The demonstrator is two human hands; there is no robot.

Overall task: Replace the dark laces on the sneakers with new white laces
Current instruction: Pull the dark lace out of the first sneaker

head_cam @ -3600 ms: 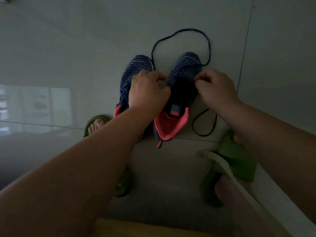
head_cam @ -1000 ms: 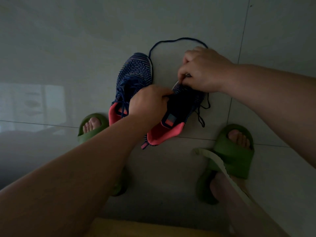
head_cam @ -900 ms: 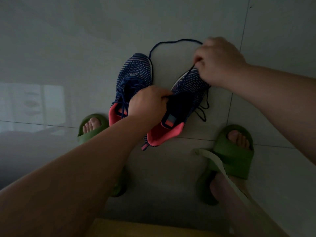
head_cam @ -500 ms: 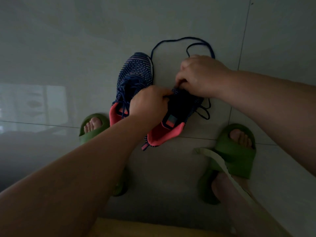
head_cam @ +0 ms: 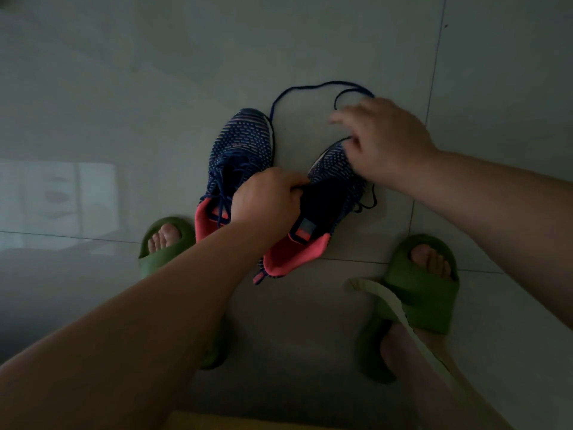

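So the left hand [head_cam: 266, 198] has its fingers curled over the inner edge of the right-side sneaker [head_cam: 322, 206], pinching the collar right where the dark opening starts, and that shoe sits tilted with its coral heel lining nearest the camera. Just left of that grip, touching the back of the hand, is the other sneaker [head_cam: 240, 150], which is fully laced in dark blue with the bow hanging loose over its coral lining. Up and to the right of the grip, the right hand [head_cam: 384, 144] hovers over the toe of the held shoe; it's blurry, the fingers look partly spread with one pointing out to the left, and the dark lace [head_cam: 310, 88] runs up to it near the fingertips, but I honestly can't tell whether it's pinched or just passing under the hand. From there the lace swings out in a big loop on the tile floor [head_cam: 155, 88] beyond both shoes and comes back down beside the toe of the laced sneaker. A short bit of it also dangles off the outer side of the held shoe, to the right of the grip. Nearer the camera, either side of the grip, are two feet in green slides, the left slide [head_cam: 161, 259] and the right slide [head_cam: 424, 299]. A pale strap [head_cam: 390, 305] lies across the right one.
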